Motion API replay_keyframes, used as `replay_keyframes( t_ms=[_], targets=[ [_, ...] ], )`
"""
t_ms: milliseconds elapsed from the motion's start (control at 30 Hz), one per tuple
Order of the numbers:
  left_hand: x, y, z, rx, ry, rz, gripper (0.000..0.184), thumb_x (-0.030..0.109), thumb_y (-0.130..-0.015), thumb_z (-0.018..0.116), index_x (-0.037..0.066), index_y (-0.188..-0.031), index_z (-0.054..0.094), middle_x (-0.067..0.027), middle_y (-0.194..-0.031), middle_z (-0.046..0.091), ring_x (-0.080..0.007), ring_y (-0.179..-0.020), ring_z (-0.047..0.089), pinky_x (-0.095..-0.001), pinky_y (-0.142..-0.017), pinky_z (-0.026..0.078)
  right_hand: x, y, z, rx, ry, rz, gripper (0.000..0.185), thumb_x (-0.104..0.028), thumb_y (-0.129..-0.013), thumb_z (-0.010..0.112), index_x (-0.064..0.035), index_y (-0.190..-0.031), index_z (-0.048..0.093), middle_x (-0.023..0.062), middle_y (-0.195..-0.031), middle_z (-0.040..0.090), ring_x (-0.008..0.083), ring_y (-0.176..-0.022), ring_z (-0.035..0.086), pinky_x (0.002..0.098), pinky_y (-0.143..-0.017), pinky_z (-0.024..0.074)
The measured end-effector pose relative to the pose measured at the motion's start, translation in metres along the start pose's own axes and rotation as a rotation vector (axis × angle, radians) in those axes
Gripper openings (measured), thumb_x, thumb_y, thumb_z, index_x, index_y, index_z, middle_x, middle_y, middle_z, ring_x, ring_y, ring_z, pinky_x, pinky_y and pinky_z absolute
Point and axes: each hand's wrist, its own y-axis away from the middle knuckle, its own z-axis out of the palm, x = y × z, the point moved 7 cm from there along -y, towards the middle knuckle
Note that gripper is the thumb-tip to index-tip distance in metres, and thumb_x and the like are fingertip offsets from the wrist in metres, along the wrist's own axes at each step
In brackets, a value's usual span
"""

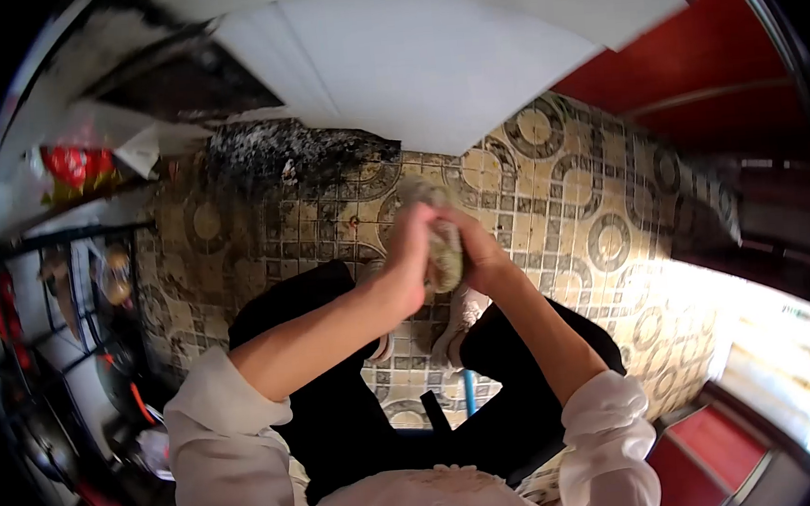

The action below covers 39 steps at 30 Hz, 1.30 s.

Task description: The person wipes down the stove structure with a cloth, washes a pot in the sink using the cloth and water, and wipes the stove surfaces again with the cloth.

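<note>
A crumpled greenish-tan cloth [445, 267] is squeezed between my two hands, above the floor and in front of my knees. My left hand [409, 257] is closed around it from the left, and my right hand [483, 247] grips it from the right, with the fingers of both meeting near its upper part. One end of the cloth sticks out beyond my hands and the other hangs toward me. Motion blurs the cloth and the fingers, so its folds are hard to make out.
Patterned tile floor [604, 242] lies below, with a black, dirty patch [293, 157] ahead. A large white panel [409, 62] stands in front. On the left is a black rack [48, 245] with pans; a red packet [79, 164] sits above. A red box [706, 453] is at lower right.
</note>
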Motion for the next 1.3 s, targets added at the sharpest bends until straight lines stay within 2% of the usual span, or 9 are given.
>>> replay_keyframes(
  t_ms=[67,267,433,600,633,667,933,1167,1300],
  targets=[
    [0.009,-0.001,0.014,-0.032,-0.263,0.282,0.043,0.020,-0.081,0.044,0.001,-0.120,0.040,-0.0143,-0.115,0.043,-0.0260,-0.105,0.045,-0.0459,-0.091,0.042,0.002,-0.009,-0.016,0.011,-0.162,0.065,0.039,-0.037,-0.082,0.058,-0.0037,-0.102,0.055,0.0089,-0.085,0.062,0.0228,-0.071,0.061,0.0339,-0.060,0.0546],
    [0.001,0.039,0.030,0.099,-0.636,0.510,0.048,0.019,-0.082,0.046,-0.002,-0.124,0.040,-0.0278,-0.133,0.030,-0.0426,-0.123,0.033,-0.0491,-0.099,0.034,-0.006,-0.046,-0.063,-0.052,-0.357,-0.061,0.037,-0.035,-0.084,0.054,-0.0043,-0.105,0.055,0.0117,-0.090,0.062,0.0265,-0.080,0.061,0.0463,-0.074,0.0520],
    [0.015,0.053,0.031,-0.201,-0.165,0.267,0.036,0.015,-0.079,0.052,-0.002,-0.111,0.049,-0.0230,-0.123,0.042,-0.0344,-0.121,0.040,-0.0396,-0.100,0.034,-0.024,-0.135,-0.095,-0.138,-0.266,-0.234,0.038,-0.036,-0.084,0.054,-0.0052,-0.107,0.055,0.0124,-0.095,0.062,0.0282,-0.084,0.060,0.0514,-0.081,0.0483],
    [0.034,0.062,0.022,-0.183,-0.049,0.571,0.034,0.009,-0.080,0.049,-0.007,-0.110,0.052,-0.0156,-0.107,0.053,-0.0224,-0.107,0.049,-0.0316,-0.090,0.040,-0.037,-0.231,-0.112,-0.191,-0.230,-0.363,0.040,-0.037,-0.084,0.053,-0.0060,-0.109,0.055,0.0130,-0.099,0.062,0.0298,-0.088,0.060,0.0565,-0.089,0.0447],
    [0.036,0.058,0.021,-0.334,0.030,0.401,0.033,0.011,-0.082,0.049,-0.006,-0.110,0.052,-0.0148,-0.110,0.055,-0.0222,-0.113,0.048,-0.0314,-0.093,0.038,-0.038,-0.250,-0.119,-0.102,-0.241,-0.362,0.038,-0.036,-0.087,0.048,-0.0068,-0.110,0.055,0.0134,-0.103,0.061,0.0321,-0.093,0.059,0.0615,-0.093,0.0397],
    [0.042,0.059,0.015,-0.324,0.031,0.400,0.033,0.011,-0.082,0.049,-0.006,-0.110,0.052,-0.0148,-0.110,0.055,-0.0222,-0.113,0.048,-0.0314,-0.093,0.038,-0.049,-0.257,-0.098,-0.328,-0.266,-0.389,0.038,-0.036,-0.089,0.046,-0.0073,-0.113,0.054,0.0153,-0.107,0.060,0.0329,-0.100,0.056,0.0584,-0.095,0.0402],
    [0.057,0.061,0.007,-0.470,0.125,0.220,0.036,0.017,-0.083,0.053,-0.003,-0.113,0.053,-0.0130,-0.112,0.055,-0.0207,-0.106,0.050,-0.0322,-0.091,0.040,-0.028,-0.306,-0.094,-0.292,-0.381,-0.544,0.053,-0.043,-0.091,0.037,-0.0078,-0.131,0.041,0.0163,-0.132,0.044,0.0327,-0.120,0.042,0.0496,-0.100,0.0358],
    [0.049,0.054,0.015,-0.391,0.101,0.277,0.028,0.014,-0.084,0.052,-0.004,-0.105,0.057,-0.0086,-0.103,0.059,-0.0146,-0.092,0.055,-0.0272,-0.083,0.044,0.024,-0.303,-0.074,-0.144,0.164,-0.108,0.031,-0.027,-0.090,0.046,-0.0032,-0.108,0.054,0.0103,-0.103,0.058,0.0279,-0.095,0.057,0.0431,-0.078,0.0504],
    [0.054,0.049,0.015,-0.364,0.170,0.290,0.026,0.012,-0.082,0.050,-0.003,-0.103,0.057,-0.0159,-0.101,0.056,-0.0151,-0.090,0.054,-0.0266,-0.077,0.046,0.030,-0.230,-0.029,0.146,0.000,0.021,0.030,-0.021,-0.083,0.059,-0.0005,-0.104,0.057,0.0122,-0.098,0.061,0.0252,-0.085,0.061,0.0361,-0.074,0.0524]
  ],
)
